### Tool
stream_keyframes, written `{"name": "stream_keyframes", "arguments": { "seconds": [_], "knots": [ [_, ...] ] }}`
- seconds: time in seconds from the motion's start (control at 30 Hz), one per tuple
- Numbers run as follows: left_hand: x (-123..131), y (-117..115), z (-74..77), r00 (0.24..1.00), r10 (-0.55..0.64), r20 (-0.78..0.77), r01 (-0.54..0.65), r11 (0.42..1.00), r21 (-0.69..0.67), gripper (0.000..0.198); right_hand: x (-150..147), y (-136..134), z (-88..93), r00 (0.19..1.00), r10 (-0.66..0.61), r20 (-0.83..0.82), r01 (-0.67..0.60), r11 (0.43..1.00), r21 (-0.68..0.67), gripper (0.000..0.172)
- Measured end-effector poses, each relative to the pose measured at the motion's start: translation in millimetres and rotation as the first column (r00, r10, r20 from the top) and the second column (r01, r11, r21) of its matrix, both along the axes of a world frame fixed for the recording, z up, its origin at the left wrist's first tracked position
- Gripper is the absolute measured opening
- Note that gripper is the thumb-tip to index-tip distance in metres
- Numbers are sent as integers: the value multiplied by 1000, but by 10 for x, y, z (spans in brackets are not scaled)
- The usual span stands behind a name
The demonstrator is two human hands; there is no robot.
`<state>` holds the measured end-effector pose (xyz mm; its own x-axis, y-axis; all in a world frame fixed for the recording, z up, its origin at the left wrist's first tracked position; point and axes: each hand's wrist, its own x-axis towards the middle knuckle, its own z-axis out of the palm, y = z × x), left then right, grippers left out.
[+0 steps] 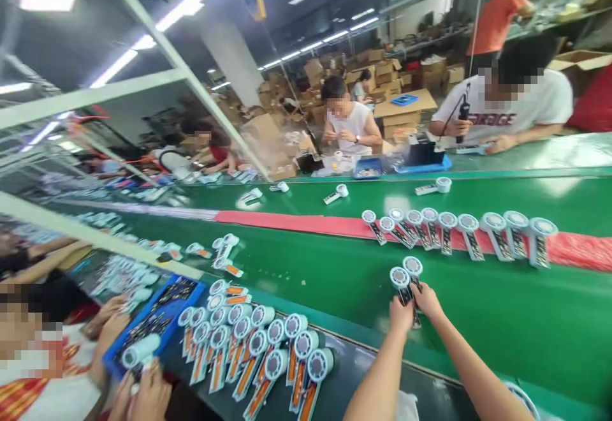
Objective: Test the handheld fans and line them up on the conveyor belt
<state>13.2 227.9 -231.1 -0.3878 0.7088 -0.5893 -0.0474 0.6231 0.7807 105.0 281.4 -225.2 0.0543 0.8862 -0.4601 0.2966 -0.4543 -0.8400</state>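
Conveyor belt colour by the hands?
Green; the conveyor belt shows best in the head view.

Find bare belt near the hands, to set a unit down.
Bare green belt lies right of the hands, below the row of white handheld fans. Crowded: left, among the packed orange-handled fans.

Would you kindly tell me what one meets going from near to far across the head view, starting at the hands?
Bare hands → two white round-headed handheld devices → red plastic strip → lone white handheld device → co-worker in white T-shirt
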Motion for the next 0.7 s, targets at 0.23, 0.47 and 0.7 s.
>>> {"name": "stream_keyframes", "arguments": {
  "seconds": [0.23,0.47,0.7],
  "knots": [
    [16,-275,182,956,24,293,-35,999,33,31,94,-190,196,974,40,-222,-58,995,-78,24],
    [-164,-956,754,880,-126,459,15,971,239,52,321,-980,536,823,-115,-556,58,991,-119,56],
    [-218,-1565,1245,721,-201,664,-14,953,304,63,421,-1772,1069,691,-113,-714,45,992,-114,53]
  ]
}}
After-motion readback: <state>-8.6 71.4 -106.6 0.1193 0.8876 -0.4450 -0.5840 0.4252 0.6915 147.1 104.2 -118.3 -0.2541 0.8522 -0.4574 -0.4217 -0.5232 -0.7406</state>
